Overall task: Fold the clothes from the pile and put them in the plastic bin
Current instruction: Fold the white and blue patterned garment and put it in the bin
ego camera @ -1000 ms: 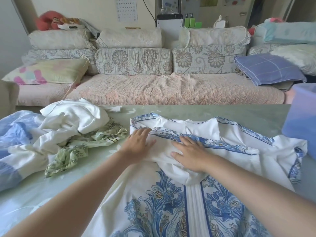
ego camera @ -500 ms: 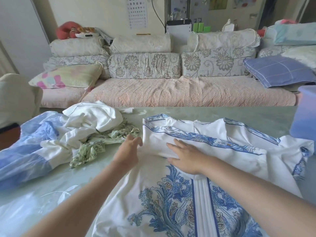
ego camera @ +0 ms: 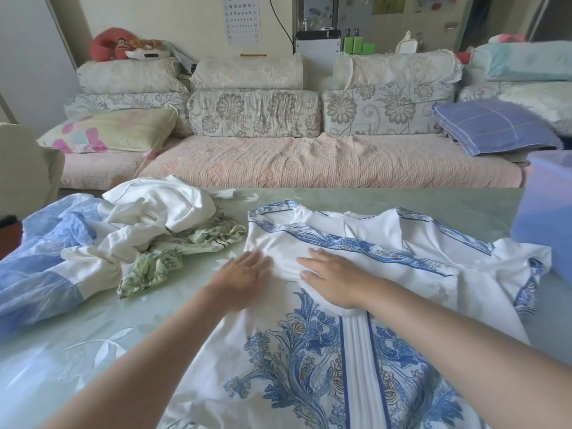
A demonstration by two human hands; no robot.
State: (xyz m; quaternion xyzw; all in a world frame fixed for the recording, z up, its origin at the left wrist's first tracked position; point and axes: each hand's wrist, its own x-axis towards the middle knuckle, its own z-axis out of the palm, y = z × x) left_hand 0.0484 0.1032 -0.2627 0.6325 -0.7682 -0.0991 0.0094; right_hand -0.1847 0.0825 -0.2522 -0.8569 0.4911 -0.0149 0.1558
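A white garment with blue floral print (ego camera: 356, 351) lies spread on the green table in front of me, its far left part folded over. My left hand (ego camera: 244, 275) lies flat at the garment's left edge, fingers straight. My right hand (ego camera: 332, 278) presses flat on the folded white part. To the left sits the pile of clothes (ego camera: 102, 243): a white piece, a light blue piece and a green patterned piece. The translucent blue plastic bin (ego camera: 544, 212) stands at the table's right edge.
The green table (ego camera: 93, 351) has a leaf pattern. Behind it runs a sofa (ego camera: 309, 162) with cushions and pillows. A pale chair back (ego camera: 24, 168) stands at the far left.
My left hand has slid left off the folded part to the garment's edge and flattened. My right hand stays pressed on the fold. The camera view shifted slightly.
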